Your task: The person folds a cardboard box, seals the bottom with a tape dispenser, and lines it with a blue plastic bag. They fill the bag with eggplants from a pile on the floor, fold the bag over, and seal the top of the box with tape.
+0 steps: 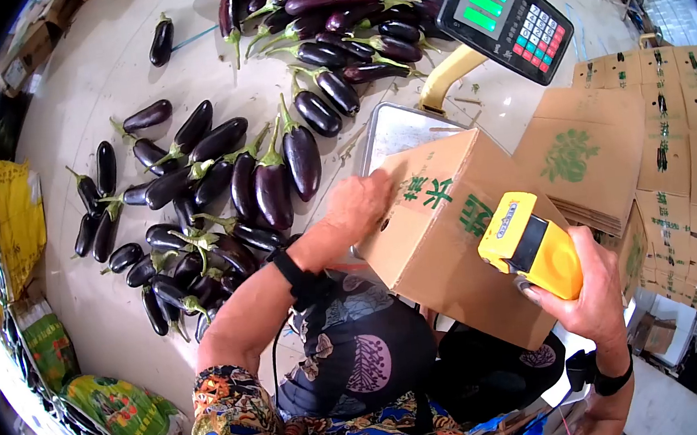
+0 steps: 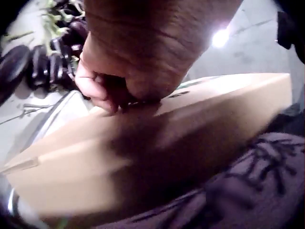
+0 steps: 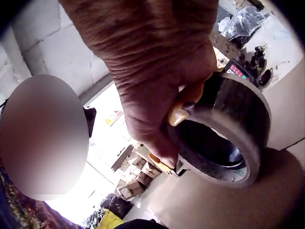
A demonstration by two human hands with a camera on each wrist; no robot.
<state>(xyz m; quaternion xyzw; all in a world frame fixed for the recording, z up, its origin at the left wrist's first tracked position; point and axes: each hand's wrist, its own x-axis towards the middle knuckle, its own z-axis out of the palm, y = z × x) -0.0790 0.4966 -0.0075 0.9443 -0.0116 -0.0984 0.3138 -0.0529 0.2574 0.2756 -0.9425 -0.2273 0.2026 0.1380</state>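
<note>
A cardboard box with green printing stands tilted over the platform of a scale, close to the person's lap. The left hand holds its left side; in the left wrist view the curled fingers meet the cardboard at the edge. Over the right part of the box, the right hand grips a yellow tape dispenser. From the right wrist, a wide roll of tape shows on the dispenser, close above the cardboard. Part of the right fingers is hidden behind the dispenser.
The scale's display rises on a post behind the box, above its metal platform. Many eggplants lie over the floor at left and back. Flat cardboard and stacked boxes stand at right. Filled bags line the left.
</note>
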